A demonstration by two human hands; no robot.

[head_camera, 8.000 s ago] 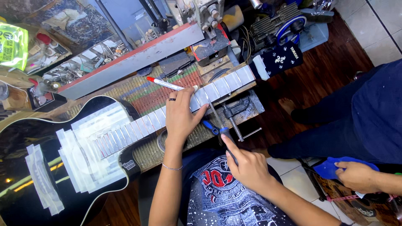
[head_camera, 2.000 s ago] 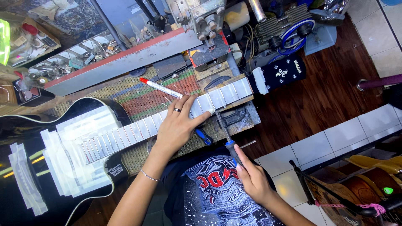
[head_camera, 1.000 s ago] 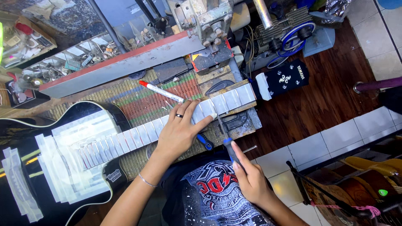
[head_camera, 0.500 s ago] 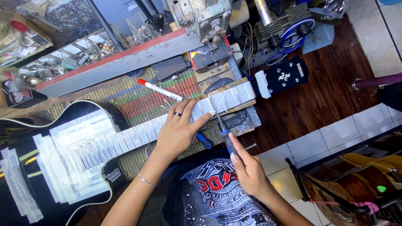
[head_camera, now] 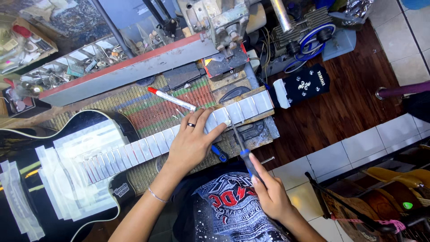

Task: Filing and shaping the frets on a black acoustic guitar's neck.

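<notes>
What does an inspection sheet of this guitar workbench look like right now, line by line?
Surface: workbench covered by a striped woven mat, under the guitar neck.
Job's things: black guitar lying flat, its neck masked with pale tape strips between the frets, headstock overhanging the edge; blue-handled tool with its tip at the neck.
Clutter: white marker with red cap on the mat; tray of small parts behind.
Hands: left hand pressed flat on the neck, ring on one finger; right hand gripping the tool's handle.
Cables: blue cord coiled by the motor.
Surroundings: metal machine behind the bench; wood and tile floor; more guitars at lower right.
</notes>
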